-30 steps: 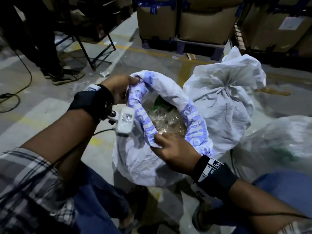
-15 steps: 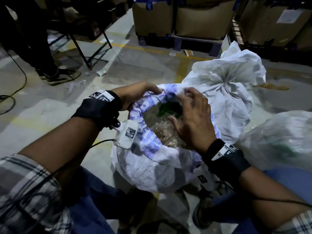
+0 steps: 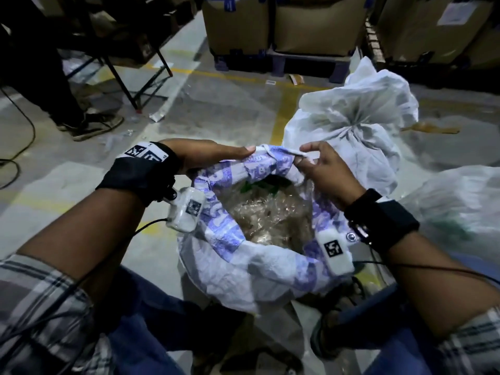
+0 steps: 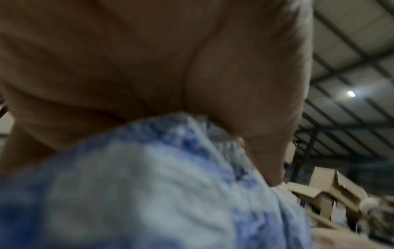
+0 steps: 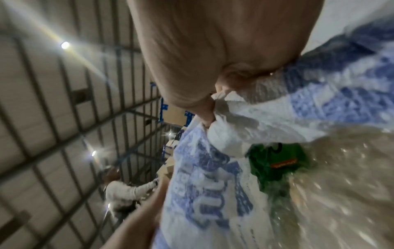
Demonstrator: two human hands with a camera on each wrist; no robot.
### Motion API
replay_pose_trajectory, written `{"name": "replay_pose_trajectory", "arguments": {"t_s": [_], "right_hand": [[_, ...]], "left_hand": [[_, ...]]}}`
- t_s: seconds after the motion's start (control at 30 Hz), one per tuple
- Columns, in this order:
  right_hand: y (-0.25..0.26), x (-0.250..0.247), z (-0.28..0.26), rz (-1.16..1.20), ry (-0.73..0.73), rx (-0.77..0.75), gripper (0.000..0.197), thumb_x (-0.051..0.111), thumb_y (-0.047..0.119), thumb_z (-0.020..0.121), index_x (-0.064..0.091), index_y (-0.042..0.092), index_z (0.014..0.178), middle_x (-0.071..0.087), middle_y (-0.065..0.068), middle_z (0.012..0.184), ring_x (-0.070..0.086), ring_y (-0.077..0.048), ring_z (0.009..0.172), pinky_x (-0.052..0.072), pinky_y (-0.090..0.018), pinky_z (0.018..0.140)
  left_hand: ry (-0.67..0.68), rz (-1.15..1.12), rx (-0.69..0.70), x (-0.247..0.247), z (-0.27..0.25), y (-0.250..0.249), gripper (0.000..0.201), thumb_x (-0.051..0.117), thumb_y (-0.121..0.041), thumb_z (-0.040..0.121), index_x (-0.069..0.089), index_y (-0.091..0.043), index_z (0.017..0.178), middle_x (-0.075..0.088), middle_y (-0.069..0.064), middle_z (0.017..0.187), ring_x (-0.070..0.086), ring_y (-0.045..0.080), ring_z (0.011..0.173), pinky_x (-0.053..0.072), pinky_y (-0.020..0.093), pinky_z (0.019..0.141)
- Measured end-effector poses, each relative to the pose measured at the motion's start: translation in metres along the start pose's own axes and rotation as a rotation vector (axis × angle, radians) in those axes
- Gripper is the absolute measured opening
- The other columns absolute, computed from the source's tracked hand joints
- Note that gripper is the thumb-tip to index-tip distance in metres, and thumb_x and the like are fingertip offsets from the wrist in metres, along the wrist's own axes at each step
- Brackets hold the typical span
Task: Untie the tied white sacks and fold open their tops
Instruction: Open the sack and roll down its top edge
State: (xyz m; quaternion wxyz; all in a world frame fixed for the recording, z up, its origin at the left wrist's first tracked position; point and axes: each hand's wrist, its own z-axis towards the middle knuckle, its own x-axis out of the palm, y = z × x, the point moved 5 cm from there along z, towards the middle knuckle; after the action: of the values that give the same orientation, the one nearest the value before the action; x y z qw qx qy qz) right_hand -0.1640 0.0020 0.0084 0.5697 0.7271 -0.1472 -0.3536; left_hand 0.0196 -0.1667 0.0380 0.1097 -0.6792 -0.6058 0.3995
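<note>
Now left grip (image 3: 208,155) and right grip (image 3: 324,169) clutch the sack (image 3: 230,274) rim, clear packets (image 3: 270,217) inside.

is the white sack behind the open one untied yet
No, the white sack behind the open sack is cinched shut at its neck, with its top bunched above the tie.

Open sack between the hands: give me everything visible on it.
The open sack is white woven-looking plastic with blue print, standing upright on the floor. Its top is untied and rolled outward into a cuff. Inside lies crinkled clear plastic and a green piece. The left hand holds the far rim; the right hand pinches it alongside.
</note>
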Motion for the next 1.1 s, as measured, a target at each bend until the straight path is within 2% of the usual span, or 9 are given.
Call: {"name": "replay_pose_trajectory", "arguments": {"t_s": [0.13,0.27,0.47,0.6,0.67,0.83,0.9,1.0,1.1], "right_hand": [[-0.012,0.013,-0.001,0.512,0.253,0.283,0.027,0.047,0.003,0.099,0.060,-0.005,0.121,0.072,-0.017,0.092,0.071,-0.020,0.076,0.059,-0.027,0.074],[-0.024,0.018,-0.009,0.596,0.402,0.566,0.053,0.045,0.014,0.093,0.049,-0.009,0.141,0.046,-0.028,0.147,0.045,-0.045,0.135,0.027,-0.046,0.121],[-0.030,0.019,-0.002,0.580,0.374,0.593,0.064,0.046,0.015,0.088,0.039,-0.012,0.145,0.042,-0.025,0.137,0.036,-0.035,0.115,0.026,-0.038,0.113],[-0.023,0.018,0.000,0.545,0.354,0.468,0.055,0.054,0.020,0.089,0.053,-0.012,0.135,0.053,-0.021,0.118,0.046,-0.036,0.103,0.038,-0.041,0.096],[-0.015,0.018,0.002,0.488,0.309,0.306,0.033,0.059,0.021,0.089,0.070,0.001,0.112,0.063,-0.022,0.101,0.058,-0.031,0.093,0.049,-0.038,0.082],[0.000,0.016,-0.002,-0.316,0.093,-0.131,0.048,0.052,0.061,0.095,0.048,0.022,0.122,0.059,0.000,0.081,0.058,-0.011,0.070,0.042,-0.026,0.064],[0.004,0.016,-0.013,-0.549,0.069,-0.287,0.063,0.050,0.066,0.093,0.045,0.018,0.133,0.058,-0.005,0.102,0.057,-0.019,0.094,0.044,-0.032,0.082],[-0.001,0.012,-0.020,-0.777,0.107,-0.224,0.069,0.055,0.069,0.088,0.051,0.014,0.130,0.065,-0.011,0.107,0.059,-0.026,0.099,0.043,-0.033,0.078],[-0.015,0.015,-0.018,-0.565,0.197,-0.030,0.053,0.068,0.054,0.088,0.057,0.015,0.121,0.069,-0.009,0.095,0.062,-0.022,0.076,0.043,-0.029,0.063]], "left_hand": [[-0.252,0.480,0.111,-0.002,0.004,-0.008,0.067,0.041,-0.084,0.078,0.057,-0.019,0.090,0.059,0.002,0.084,0.055,0.021,0.070,0.038,0.027,0.064],[-0.443,0.684,0.546,0.022,-0.008,-0.036,0.048,0.043,-0.070,0.089,0.058,-0.033,0.116,0.061,-0.006,0.108,0.059,0.013,0.093,0.047,0.030,0.077],[-0.560,0.991,0.539,0.051,-0.001,-0.049,0.052,0.048,-0.075,0.084,0.046,-0.024,0.078,0.044,-0.007,0.068,0.049,0.024,0.070,0.039,0.032,0.058],[-0.429,0.623,0.490,0.034,0.003,-0.044,0.027,0.061,-0.042,0.093,0.060,-0.017,0.102,0.065,0.004,0.088,0.063,0.022,0.084,0.046,0.030,0.067],[-0.379,0.313,0.440,0.021,0.004,-0.038,0.031,0.066,-0.034,0.091,0.055,-0.024,0.119,0.067,0.004,0.090,0.057,0.004,0.054,0.041,0.020,0.049],[-0.461,-0.164,0.226,-0.002,0.010,-0.022,0.026,0.062,-0.007,0.090,0.060,-0.010,0.117,0.058,-0.002,0.074,0.056,0.006,0.057,0.041,0.019,0.050],[-0.465,-0.224,0.169,-0.008,0.011,-0.015,0.011,0.057,-0.003,0.089,0.066,-0.008,0.093,0.058,0.000,0.077,0.057,0.016,0.074,0.047,0.025,0.066],[-0.596,-0.371,0.112,-0.022,0.010,-0.004,0.042,0.055,0.000,0.083,0.060,-0.012,0.043,0.054,-0.005,0.046,0.050,0.007,0.045,0.041,0.019,0.050],[-0.633,-0.461,0.083,-0.024,0.009,-0.001,0.031,0.051,-0.005,0.081,0.048,-0.013,0.051,0.051,0.003,0.054,0.041,0.016,0.044,0.027,0.025,0.048]]}}
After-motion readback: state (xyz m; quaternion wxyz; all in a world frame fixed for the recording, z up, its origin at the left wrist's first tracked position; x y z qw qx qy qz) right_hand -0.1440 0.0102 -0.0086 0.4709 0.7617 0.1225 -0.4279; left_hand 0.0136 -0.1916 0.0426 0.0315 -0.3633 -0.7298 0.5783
